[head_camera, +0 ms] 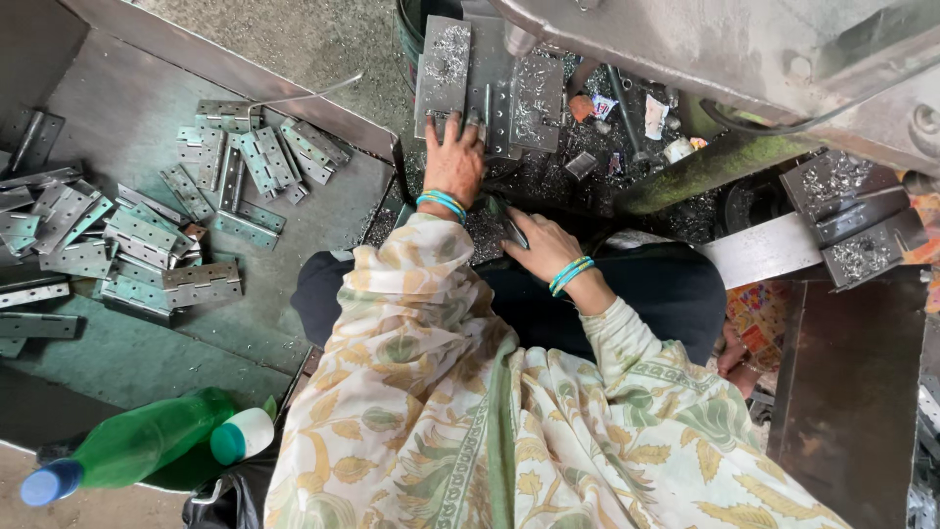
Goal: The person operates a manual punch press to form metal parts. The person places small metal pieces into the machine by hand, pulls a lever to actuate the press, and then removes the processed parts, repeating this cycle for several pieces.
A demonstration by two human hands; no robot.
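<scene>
Nearest the camera: floral yellow-green cloth (470,421) draped over the lap, a green plastic bottle (147,441) with a blue cap lying on its side at lower left, a second white-capped one just beside it.

Right hand (543,245), turquoise bangles at the wrist, down low on a small dark metal piece (511,223) among the shavings, fingers curled over it; grip looks closed on it, though the piece is mostly hidden.

Left hand (455,162), also bangled, stretched forward and pressed flat, fingers spread, on the near edge of a big open hinge (490,83). Not clenched, just pinning it down.

Hinge straight ahead of the left hand, touching the fingertips, resting on the machine surface under the press head (744,49). Long axis running away from the body, pin line down the middle, two grey steel leaves either side, dusted with bright curled shavings (450,54). Left hand clearly nearer; right hand well back toward the lap.

Off to the left, in a shallow metal tray (147,118), a loose heap of smaller hinges (147,235), grey with a greenish tint, lying every which way.

Farther right, more shaving-covered plates (852,216) beside the machine body.
</scene>
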